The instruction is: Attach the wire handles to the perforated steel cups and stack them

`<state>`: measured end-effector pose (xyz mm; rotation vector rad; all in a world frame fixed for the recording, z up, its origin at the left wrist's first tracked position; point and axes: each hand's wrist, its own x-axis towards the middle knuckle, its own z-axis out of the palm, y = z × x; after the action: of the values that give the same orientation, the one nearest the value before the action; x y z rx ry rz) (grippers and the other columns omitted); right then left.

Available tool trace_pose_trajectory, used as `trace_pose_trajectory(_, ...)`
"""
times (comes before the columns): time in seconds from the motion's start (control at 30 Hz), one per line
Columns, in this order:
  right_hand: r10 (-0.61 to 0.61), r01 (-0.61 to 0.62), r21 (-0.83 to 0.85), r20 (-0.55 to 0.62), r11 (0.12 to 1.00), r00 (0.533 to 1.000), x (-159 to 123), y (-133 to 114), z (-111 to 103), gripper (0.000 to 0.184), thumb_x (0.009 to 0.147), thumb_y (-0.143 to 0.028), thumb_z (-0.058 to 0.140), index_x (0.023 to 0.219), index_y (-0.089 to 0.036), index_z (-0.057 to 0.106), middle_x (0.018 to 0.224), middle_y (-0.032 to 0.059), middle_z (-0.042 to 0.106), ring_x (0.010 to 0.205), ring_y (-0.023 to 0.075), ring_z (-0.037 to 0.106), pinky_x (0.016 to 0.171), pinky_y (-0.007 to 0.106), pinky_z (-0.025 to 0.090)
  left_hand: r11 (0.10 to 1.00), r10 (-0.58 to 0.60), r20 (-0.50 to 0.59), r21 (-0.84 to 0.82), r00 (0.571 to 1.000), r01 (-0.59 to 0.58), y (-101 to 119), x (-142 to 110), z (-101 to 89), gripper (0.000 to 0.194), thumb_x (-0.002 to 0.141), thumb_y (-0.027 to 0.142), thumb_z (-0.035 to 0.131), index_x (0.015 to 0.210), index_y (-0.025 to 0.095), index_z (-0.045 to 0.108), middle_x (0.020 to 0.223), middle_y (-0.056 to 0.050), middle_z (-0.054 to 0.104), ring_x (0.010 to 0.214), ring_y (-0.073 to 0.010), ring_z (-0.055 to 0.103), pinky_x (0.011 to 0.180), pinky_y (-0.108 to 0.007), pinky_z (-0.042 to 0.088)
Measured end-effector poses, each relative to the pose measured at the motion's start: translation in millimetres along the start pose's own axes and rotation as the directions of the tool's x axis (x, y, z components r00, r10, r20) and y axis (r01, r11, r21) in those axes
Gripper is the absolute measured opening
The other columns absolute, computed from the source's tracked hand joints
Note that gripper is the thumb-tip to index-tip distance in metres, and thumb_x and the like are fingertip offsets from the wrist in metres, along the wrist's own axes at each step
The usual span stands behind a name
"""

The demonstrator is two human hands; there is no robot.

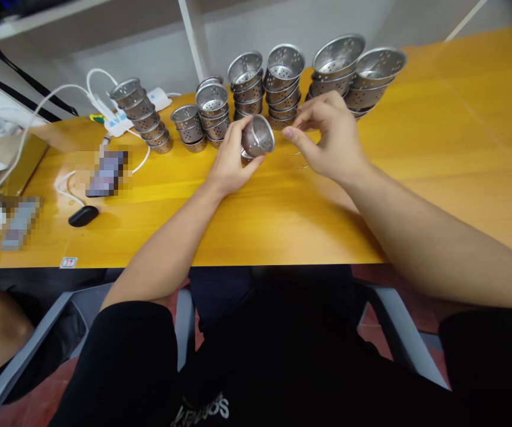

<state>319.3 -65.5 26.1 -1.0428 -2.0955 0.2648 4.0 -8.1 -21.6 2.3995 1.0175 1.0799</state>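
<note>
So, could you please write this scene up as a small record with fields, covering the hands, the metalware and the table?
Left hand: holds a metal cup, tilted
Right hand: beside the cup, fingers bent; whether it grips anything is unclear
Metalware: stacks of perforated metal cups along the table's far side
Table: yellow-orange
Left side: white power strip, black oval object, blurred-out dark device

A small perforated metal cup (260, 135) sat tipped on its side in the left hand (230, 159), gripped between thumb and fingers. It was silver-grey and round-mouthed, its opening turned rightward, toward the right hand (320, 135) but apart from it. It was held above the yellow table (256, 219), in front of nested stacks of similar cups (247, 86).
</note>
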Motion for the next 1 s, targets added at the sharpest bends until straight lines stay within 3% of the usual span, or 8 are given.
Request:
trace_pose_trajectory(0.1,0.018,-0.017,-0.029,0.03,0.999,0.999,-2.4,27.3,-4.5,0.077,0.117,-0.104,0.064,0.15,-0.038,0.087,0.154,0.0204,0.081,0.147,0.0535,0.073,0.13,0.086,0.063,0.996,-0.072,-0.044,-0.051,0.996,0.07,-6.9,-1.8,2.7,0.112,0.108,0.096,0.074,0.193,0.034,0.034,0.196,-0.022,0.056,0.194,-0.0479,0.05,0.168,-0.069,0.031)
trace_pose_trajectory(0.2,0.004,0.001,-0.057,0.089,0.998,0.996,-5.7,56.6,-2.4,0.085,0.11,-0.107,0.074,0.117,-0.025,0.09,0.127,0.0255,0.079,0.129,0.0519,0.078,0.12,0.082,0.07,0.99,-0.113,-0.072,-0.09,0.991,0.106,-21.6,-1.4,8.7,0.108,0.107,0.101,0.072,0.186,0.036,0.037,0.184,-0.021,0.066,0.188,-0.0465,0.057,0.166,-0.07,0.036)
trace_pose_trajectory(0.27,-0.012,0.017,-0.051,0.115,0.999,0.993,-8.0,70.7,2.2,0.084,0.107,-0.108,0.079,0.111,-0.025,0.09,0.115,0.0233,0.076,0.123,0.0507,0.077,0.115,0.08,0.073,0.988,-0.123,-0.091,-0.109,0.988,0.113,-32.9,-0.5,12.8,0.107,0.107,0.106,0.069,0.182,0.036,0.039,0.177,-0.021,0.069,0.182,-0.0453,0.063,0.163,-0.07,0.041)
trace_pose_trajectory(0.4,-0.061,0.062,-0.016,0.094,0.998,0.994,-9.8,72.3,9.0,0.071,0.111,-0.096,0.086,0.12,-0.026,0.091,0.124,0.0228,0.081,0.128,0.0498,0.078,0.12,0.08,0.073,0.982,-0.149,-0.1,-0.131,0.984,0.136,-45.1,-0.2,15.6,0.108,0.102,0.11,0.075,0.178,0.037,0.049,0.179,-0.02,0.067,0.182,-0.0452,0.061,0.16,-0.072,0.046)
trace_pose_trajectory(0.53,-0.073,0.072,0.011,0.041,0.997,0.997,-6.4,41.0,10.6,0.064,0.117,-0.087,0.082,0.147,-0.03,0.09,0.152,0.0226,0.083,0.144,0.0529,0.078,0.135,0.083,0.065,0.982,-0.162,-0.077,-0.109,0.984,0.154,-41.4,-2.0,14.1,0.11,0.098,0.111,0.079,0.179,0.039,0.056,0.184,-0.019,0.064,0.186,-0.0459,0.057,0.158,-0.073,0.047)
trace_pose_trajectory(0.67,-0.089,0.083,0.074,0.083,0.994,0.993,-3.1,8.1,15.6,0.08,0.119,-0.083,0.077,0.18,-0.031,0.075,0.17,0.0184,0.081,0.151,0.0532,0.08,0.136,0.078,0.066,0.974,-0.167,-0.033,-0.16,0.985,0.16,-37.1,-2.9,14.1,0.113,0.096,0.111,0.081,0.175,0.034,0.056,0.184,-0.021,0.069,0.176,-0.0449,0.069,0.153,-0.073,0.054)
trace_pose_trajectory(0.8,-0.117,0.103,0.109,0.131,0.989,0.984,-2.1,-3.3,20.5,0.08,0.12,-0.083,0.074,0.182,-0.033,0.075,0.169,0.0185,0.082,0.15,0.053,0.081,0.135,0.078,0.065,0.976,-0.163,-0.009,-0.148,0.987,0.16,-38.4,-3.2,12.7,0.112,0.095,0.107,0.086,0.172,0.032,0.056,0.181,-0.022,0.072,0.172,-0.0448,0.072,0.152,-0.071,0.055)
trace_pose_trajectory(1.0,-0.103,0.089,0.098,0.149,0.991,0.984,-1.4,-4.2,16.3,0.073,0.12,-0.083,0.075,0.177,-0.037,0.08,0.164,0.0169,0.084,0.15,0.0525,0.081,0.136,0.079,0.064,0.971,-0.171,0.008,-0.166,0.985,0.17,-34.8,-6.6,8.4,0.109,0.09,0.109,0.089,0.159,0.028,0.069,0.17,-0.022,0.081,0.161,-0.0433,0.079,0.149,-0.07,0.059)
